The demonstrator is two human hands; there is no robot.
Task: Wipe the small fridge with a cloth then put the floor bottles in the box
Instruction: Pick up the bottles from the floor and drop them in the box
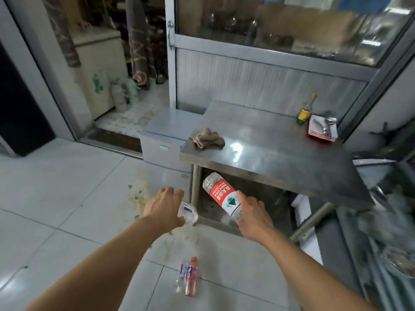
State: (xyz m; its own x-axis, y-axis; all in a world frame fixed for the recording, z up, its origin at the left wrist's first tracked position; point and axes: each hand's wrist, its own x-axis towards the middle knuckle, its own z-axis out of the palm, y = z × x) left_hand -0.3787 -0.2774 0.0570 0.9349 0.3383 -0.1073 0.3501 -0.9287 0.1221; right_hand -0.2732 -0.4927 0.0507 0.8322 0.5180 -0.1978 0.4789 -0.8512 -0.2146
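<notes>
Now each hand carries a bottle: the right hand (251, 213) is clamped on the red-label bottle (221, 194), base tipped up and away, while the left hand (162, 206) closes over a small clear bottle (187, 213) — likely gathered in pairs to save trips. Two more bottles (188, 276) lie on the floor behind both hands. The cloth (207, 138) rests beyond them on the worktop (269, 149), left of it the fridge (166, 140). No box shows. The floor left of the left hand lies open.

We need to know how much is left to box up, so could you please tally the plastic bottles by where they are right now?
Held in hands: 2 (red-label bottle, clear bottle)
Lying on floor: 2 (pink bottle, blue-label bottle)
Total: 4
</notes>
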